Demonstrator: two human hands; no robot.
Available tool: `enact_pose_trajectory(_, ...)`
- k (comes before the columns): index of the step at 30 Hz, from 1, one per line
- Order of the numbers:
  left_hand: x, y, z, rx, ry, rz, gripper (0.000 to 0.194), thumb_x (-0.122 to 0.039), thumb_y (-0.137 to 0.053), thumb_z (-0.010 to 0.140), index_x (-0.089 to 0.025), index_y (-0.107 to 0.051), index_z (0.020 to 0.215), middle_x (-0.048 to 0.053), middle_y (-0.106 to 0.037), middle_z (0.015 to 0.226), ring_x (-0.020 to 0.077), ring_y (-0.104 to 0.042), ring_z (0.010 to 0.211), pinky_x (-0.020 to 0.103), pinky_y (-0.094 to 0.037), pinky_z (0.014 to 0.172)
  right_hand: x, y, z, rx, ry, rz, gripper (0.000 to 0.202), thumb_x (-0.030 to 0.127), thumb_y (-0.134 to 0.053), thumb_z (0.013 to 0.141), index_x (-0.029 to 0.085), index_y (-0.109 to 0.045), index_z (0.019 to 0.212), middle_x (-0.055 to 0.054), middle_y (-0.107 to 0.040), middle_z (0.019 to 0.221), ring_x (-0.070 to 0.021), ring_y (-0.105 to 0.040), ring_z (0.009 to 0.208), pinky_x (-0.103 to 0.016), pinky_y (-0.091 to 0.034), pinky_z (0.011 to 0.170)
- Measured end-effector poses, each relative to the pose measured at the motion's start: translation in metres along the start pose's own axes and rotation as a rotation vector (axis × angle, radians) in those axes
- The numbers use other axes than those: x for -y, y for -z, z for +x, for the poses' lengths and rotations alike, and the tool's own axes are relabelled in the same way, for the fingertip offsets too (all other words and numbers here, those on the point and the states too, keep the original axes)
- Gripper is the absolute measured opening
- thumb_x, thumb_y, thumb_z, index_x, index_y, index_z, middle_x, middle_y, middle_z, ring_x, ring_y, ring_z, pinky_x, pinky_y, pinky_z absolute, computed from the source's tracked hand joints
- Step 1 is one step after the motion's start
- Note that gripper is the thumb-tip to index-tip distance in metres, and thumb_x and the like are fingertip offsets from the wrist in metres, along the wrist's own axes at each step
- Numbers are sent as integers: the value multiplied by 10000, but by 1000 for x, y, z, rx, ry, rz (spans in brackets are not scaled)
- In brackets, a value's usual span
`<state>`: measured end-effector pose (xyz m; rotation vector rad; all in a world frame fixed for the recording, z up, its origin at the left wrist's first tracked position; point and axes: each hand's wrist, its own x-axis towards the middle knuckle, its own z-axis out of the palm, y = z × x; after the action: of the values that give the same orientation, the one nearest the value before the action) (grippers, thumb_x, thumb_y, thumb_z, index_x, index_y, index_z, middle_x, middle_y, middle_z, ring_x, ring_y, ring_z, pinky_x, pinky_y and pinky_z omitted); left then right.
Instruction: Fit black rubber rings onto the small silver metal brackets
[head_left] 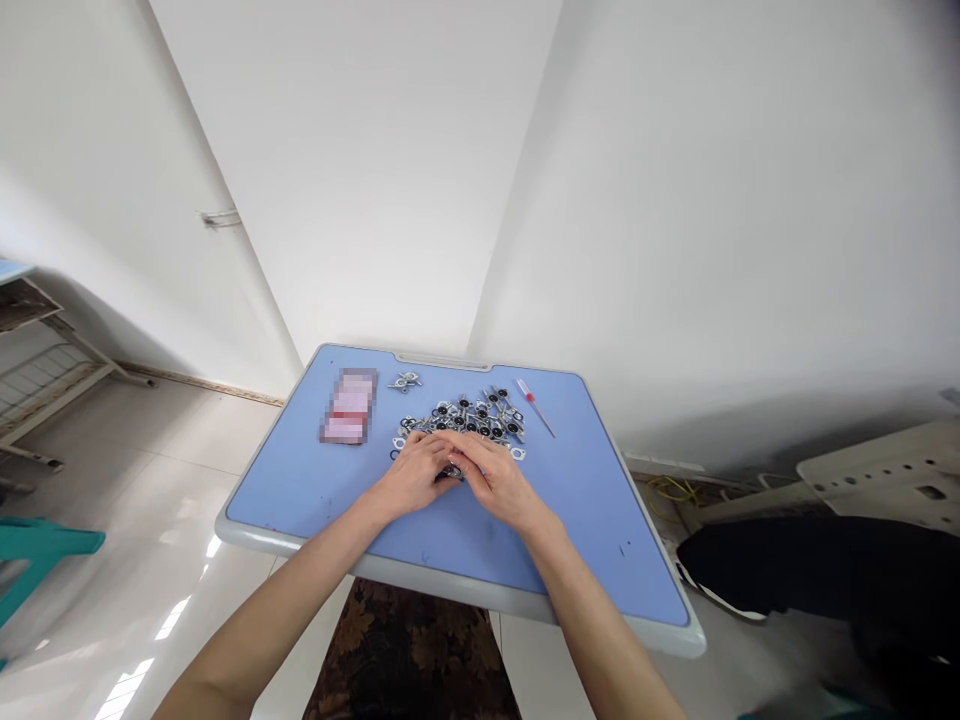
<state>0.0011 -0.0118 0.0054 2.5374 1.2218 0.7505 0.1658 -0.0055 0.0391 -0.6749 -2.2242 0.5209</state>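
My left hand [415, 472] and my right hand [493, 478] meet at the near edge of a pile of small metal parts [459, 420]. Fingers of both hands are closed around one small metal part [451, 471] with a dark piece on it; most of it is hidden by the fingers. The pile holds several silvery pieces with round black discs, some flat plates with holes, and black rings. Beyond it to the left lies a smaller cluster of metal pieces [406, 381]. A screwdriver [535, 406] with a clear and red handle rests right of the pile.
The blue tabletop [585, 520] has a raised pale rim. A blurred-out pink and white rectangle [349, 406] lies at its left. White walls stand behind. A green stool [45, 545] is at the far left. A black-clad leg [787, 565] with a shoe is at the right.
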Motion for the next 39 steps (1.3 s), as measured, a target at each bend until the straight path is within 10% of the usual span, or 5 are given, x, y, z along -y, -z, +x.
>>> enact_pose_trajectory(16, -3, -2, 1, -12, 31, 27, 68, -231, -552, 866, -176, -591, 872, 38, -638, 909, 195, -551, 866, 353, -365, 826, -5, -17, -1, -195, -97, -64, 74, 234, -501, 904, 216, -573, 917, -25, -604, 781, -144, -570, 666, -264, -478, 617)
enact_pose_trajectory(29, 0, 0, 2, 34, 26, 46, 124, -287, -602, 838, -171, -589, 880, 50, -653, 911, 212, -559, 884, 359, -356, 826, 1, 1, -3, -69, -41, -41, 377, 207, -315, 966, 237, -463, 1311, -81, -622, 1027, -196, -576, 978, -373, -477, 876)
enact_pose_trajectory(39, 1, -2, 2, 24, 44, 20, 126, -285, -628, 824, -177, -606, 884, 34, -654, 871, 208, -567, 873, 357, -366, 829, -9, -6, -2, -223, -79, -47, 95, 249, -510, 898, 207, -583, 853, -31, -615, 752, -167, -566, 705, -310, -478, 672)
